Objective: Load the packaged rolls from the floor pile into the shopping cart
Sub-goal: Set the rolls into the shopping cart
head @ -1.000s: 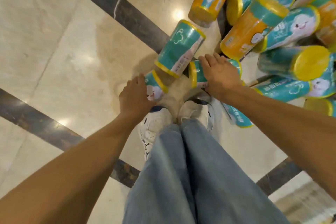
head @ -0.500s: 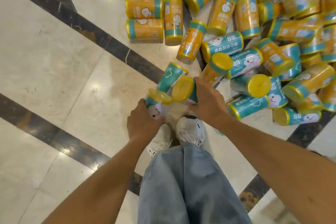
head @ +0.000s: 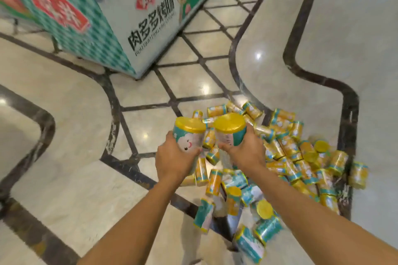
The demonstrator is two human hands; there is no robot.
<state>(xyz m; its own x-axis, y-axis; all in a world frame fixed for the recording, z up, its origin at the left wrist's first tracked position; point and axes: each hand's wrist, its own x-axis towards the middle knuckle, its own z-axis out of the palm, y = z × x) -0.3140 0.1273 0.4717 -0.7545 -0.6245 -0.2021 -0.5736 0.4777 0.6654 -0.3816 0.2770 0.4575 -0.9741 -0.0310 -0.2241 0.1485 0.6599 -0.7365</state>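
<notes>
My left hand (head: pixel 172 159) grips a teal packaged roll (head: pixel 189 135) with a yellow end and a cartoon face, held upright well above the floor. Beside it, my right hand (head: pixel 247 153) grips a second teal roll (head: pixel 230 130), also yellow end up. The two rolls nearly touch. Below and to the right lies the floor pile (head: pixel 290 157) of several yellow and teal rolls, scattered over the marble floor. No shopping cart shows in this view.
A teal and white display freezer (head: pixel 120 28) with red labels and black lettering stands at the upper left. The glossy marble floor (head: pixel 64 131) carries dark inlay strips. Loose rolls (head: pixel 247 241) lie near my feet at the bottom.
Both hands have lifted their rolls off the floor to chest height. The view has swung up from my feet and legs to the floor ahead and the freezer.
</notes>
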